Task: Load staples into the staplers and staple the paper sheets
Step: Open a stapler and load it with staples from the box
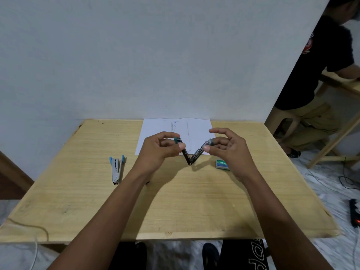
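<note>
While held, stapler [191, 152] splayed open, V-shaped

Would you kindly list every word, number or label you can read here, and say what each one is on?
"10" - on the small green staple box lying on the wooden table; its other print is blurred.
Paper sheet: printed columns, too small to read.
Dark trousers: large pale letters, cut off, not readable.

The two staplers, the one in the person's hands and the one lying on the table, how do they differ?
The held stapler is dark and spread wide into a V, one arm pinched by the left hand, the other by the right hand. The blue stapler lies untouched on the table to the left, only slightly open, lighter in colour. Both are small hinged staplers with bluish end caps.
</note>
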